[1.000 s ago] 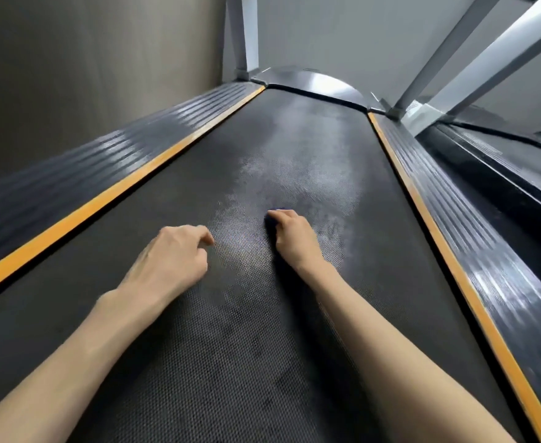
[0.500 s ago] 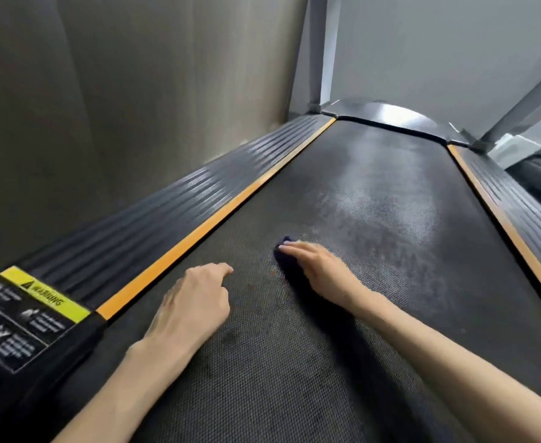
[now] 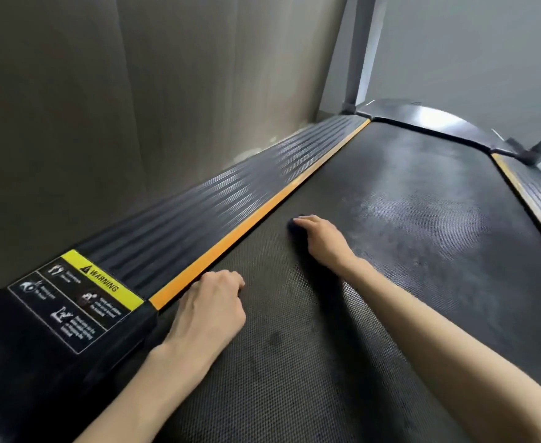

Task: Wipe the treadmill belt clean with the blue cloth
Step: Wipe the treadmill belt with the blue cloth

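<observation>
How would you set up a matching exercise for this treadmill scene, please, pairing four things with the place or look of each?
Things
1. blue cloth
2. left hand
3. warning label
4. orange stripe

Place or look
A. yellow and black, at the near end of the left side rail
B. runs between the left side rail and the belt
C. on the belt, under the fingers of the right hand
D. rests on the belt by the near end of the orange stripe, fingers curled

Pairs: 1-C, 2-D, 3-A, 4-B
</observation>
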A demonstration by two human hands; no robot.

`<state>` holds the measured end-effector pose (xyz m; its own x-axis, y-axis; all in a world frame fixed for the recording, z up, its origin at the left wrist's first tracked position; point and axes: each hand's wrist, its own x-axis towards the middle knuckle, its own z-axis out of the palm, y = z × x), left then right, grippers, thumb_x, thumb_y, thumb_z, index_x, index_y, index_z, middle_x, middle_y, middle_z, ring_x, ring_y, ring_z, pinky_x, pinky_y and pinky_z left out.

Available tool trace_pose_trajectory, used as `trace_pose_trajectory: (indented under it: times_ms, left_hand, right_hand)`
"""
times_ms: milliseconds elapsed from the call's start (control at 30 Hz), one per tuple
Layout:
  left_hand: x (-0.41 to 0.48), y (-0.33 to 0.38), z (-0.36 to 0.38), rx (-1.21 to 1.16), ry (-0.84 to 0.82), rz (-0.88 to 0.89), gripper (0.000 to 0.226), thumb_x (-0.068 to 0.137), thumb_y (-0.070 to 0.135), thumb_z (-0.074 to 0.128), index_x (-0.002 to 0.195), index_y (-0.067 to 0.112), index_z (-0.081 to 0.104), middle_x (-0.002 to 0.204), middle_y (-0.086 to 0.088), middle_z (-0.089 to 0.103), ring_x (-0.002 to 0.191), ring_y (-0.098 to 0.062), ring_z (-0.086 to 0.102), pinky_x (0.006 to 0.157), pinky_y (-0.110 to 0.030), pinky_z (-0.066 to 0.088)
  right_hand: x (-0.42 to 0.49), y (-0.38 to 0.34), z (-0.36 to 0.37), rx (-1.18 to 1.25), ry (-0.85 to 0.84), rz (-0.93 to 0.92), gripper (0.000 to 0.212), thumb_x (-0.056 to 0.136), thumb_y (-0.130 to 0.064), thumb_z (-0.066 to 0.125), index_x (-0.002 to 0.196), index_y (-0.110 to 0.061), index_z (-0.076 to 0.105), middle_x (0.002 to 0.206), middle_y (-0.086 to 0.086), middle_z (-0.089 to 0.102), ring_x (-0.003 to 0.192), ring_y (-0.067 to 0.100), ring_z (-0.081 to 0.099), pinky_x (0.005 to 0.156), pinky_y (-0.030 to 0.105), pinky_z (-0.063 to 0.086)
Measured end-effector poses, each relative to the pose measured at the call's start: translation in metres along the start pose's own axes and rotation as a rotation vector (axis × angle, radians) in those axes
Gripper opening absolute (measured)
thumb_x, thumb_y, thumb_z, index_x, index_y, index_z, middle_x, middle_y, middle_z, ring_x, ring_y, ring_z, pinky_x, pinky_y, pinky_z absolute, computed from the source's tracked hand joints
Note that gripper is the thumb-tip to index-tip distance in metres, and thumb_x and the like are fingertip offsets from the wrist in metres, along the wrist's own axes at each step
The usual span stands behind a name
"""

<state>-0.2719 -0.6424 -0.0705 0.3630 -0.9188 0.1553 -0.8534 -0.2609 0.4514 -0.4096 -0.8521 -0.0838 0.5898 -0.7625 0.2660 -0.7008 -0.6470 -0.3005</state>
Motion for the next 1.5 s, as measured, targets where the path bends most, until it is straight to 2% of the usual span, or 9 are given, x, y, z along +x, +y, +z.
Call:
trace_pose_trajectory:
  times_ms: [67, 333, 567, 800, 900, 1067, 1200, 1333, 1500]
  left_hand:
    - [0.001, -0.002, -0.002, -0.029, -0.001, 0.003, 0.044, 0.087, 0.004, 0.041, 0.125, 0.020, 0.057, 0.125, 0.002, 0.060, 0.114, -0.018, 0.055, 0.093, -0.028, 0.046]
    - [0.005, -0.006, -0.002, 0.031, 0.116, 0.010, 0.035, 0.089, 0.017, 0.045, 0.113, 0.033, 0.065, 0.110, 0.003, 0.068, 0.100, -0.018, 0.062, 0.082, -0.027, 0.049]
    - [0.008, -0.008, -0.002, 0.059, 0.104, 0.013, 0.031, 0.087, 0.022, 0.047, 0.108, 0.034, 0.067, 0.108, 0.002, 0.068, 0.098, -0.020, 0.062, 0.081, -0.029, 0.048]
    - [0.011, -0.008, -0.007, 0.103, 0.140, 0.037, 0.023, 0.083, 0.031, 0.053, 0.093, 0.024, 0.073, 0.089, -0.002, 0.072, 0.083, -0.024, 0.066, 0.069, -0.032, 0.051]
    - [0.015, -0.009, -0.007, 0.156, 0.107, 0.048, 0.005, 0.063, 0.025, 0.073, 0.059, 0.022, 0.072, 0.052, 0.000, 0.064, 0.047, -0.021, 0.061, 0.042, -0.027, 0.046]
    - [0.023, -0.016, -0.005, 0.070, 0.142, 0.027, 0.021, 0.080, 0.029, 0.054, 0.082, 0.024, 0.074, 0.080, 0.000, 0.071, 0.074, -0.022, 0.064, 0.058, -0.025, 0.041]
    - [0.017, -0.017, -0.003, 0.054, 0.137, 0.059, 0.028, 0.084, 0.032, 0.048, 0.093, 0.024, 0.072, 0.089, 0.000, 0.072, 0.082, -0.021, 0.065, 0.067, -0.028, 0.049]
    - [0.015, -0.014, -0.005, 0.066, 0.109, 0.054, 0.032, 0.086, 0.034, 0.044, 0.103, 0.025, 0.070, 0.097, 0.000, 0.071, 0.090, -0.019, 0.065, 0.073, -0.029, 0.050]
    - [0.010, -0.006, -0.011, 0.095, 0.049, 0.031, 0.032, 0.088, 0.032, 0.044, 0.111, 0.028, 0.066, 0.105, 0.002, 0.069, 0.098, -0.019, 0.062, 0.080, -0.031, 0.049]
  right_hand:
    - [0.010, -0.008, 0.006, -0.089, 0.015, 0.112, 0.056, 0.084, 0.004, 0.042, 0.133, -0.020, 0.051, 0.143, -0.001, 0.044, 0.130, 0.023, 0.039, 0.102, 0.031, 0.034]
    - [-0.061, -0.050, 0.001, 0.096, -0.161, -0.507, 0.048, 0.088, 0.000, 0.040, 0.127, -0.020, 0.057, 0.129, -0.003, 0.057, 0.117, 0.013, 0.050, 0.098, 0.022, 0.038]
    - [0.033, 0.002, 0.011, -0.186, 0.000, 0.085, 0.058, 0.080, 0.006, 0.043, 0.134, -0.014, 0.050, 0.139, 0.008, 0.048, 0.123, 0.033, 0.042, 0.101, 0.037, 0.034]
    - [-0.037, -0.023, 0.005, -0.002, -0.074, -0.412, 0.046, 0.088, 0.001, 0.044, 0.130, -0.015, 0.055, 0.128, 0.003, 0.057, 0.113, 0.018, 0.050, 0.098, 0.026, 0.039]
    - [-0.001, 0.010, 0.007, -0.066, -0.074, -0.311, 0.051, 0.085, 0.001, 0.037, 0.130, -0.014, 0.055, 0.130, 0.007, 0.056, 0.119, 0.022, 0.050, 0.104, 0.031, 0.037]
    - [0.071, 0.072, -0.007, -0.211, -0.057, 0.268, 0.058, 0.083, 0.005, 0.043, 0.139, -0.012, 0.043, 0.145, 0.013, 0.040, 0.133, 0.032, 0.035, 0.111, 0.037, 0.026]
    - [0.074, 0.093, -0.013, -0.240, -0.065, 0.428, 0.059, 0.086, 0.003, 0.043, 0.143, -0.010, 0.035, 0.145, 0.020, 0.034, 0.133, 0.036, 0.031, 0.111, 0.044, 0.026]
    - [0.067, 0.070, -0.016, -0.193, -0.058, 0.416, 0.057, 0.084, 0.004, 0.043, 0.138, -0.015, 0.044, 0.142, 0.017, 0.040, 0.128, 0.035, 0.038, 0.105, 0.037, 0.031]
    - [0.025, 0.004, 0.004, -0.113, -0.100, -0.055, 0.055, 0.083, 0.004, 0.047, 0.130, -0.024, 0.054, 0.136, 0.007, 0.050, 0.123, 0.030, 0.047, 0.102, 0.040, 0.040]
